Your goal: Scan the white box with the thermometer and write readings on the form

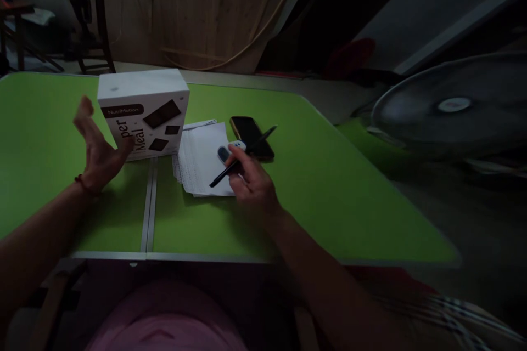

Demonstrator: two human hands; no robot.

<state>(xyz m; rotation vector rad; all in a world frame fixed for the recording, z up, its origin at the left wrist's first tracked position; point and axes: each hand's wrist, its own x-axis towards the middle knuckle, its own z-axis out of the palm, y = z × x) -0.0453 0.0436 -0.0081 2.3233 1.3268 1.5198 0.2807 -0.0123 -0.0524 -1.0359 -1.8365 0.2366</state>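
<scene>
Black and slim, a pen sits in the right hand, whose grip pinches it between thumb and fingers. It slants: the lower end lies over a stack of white papers, while the upper end points away and crosses in front of a dark phone. Just beyond the fingertips, over the papers, shows a small rounded item, dark with a pale rim, with a white piece next to it; whether the two are one object, I cannot tell. The papers lie in a loose pile, their left edges fanned out, and the phone rests flat to their right. Left of the pile stands a white box, upright, its front printed with "NutriMotion", "Meal" and brown rectangles. The left hand is beside it, its grip spread wide and holding nothing — the thumb overlaps the lower front of the box, though contact is unclear. A reddish bracelet circles that wrist. All these things are on a bright green surface with pale edging and a seam running through it. Farther out are a wooden panel, a dark chair and, on the right, a large round fan.
</scene>
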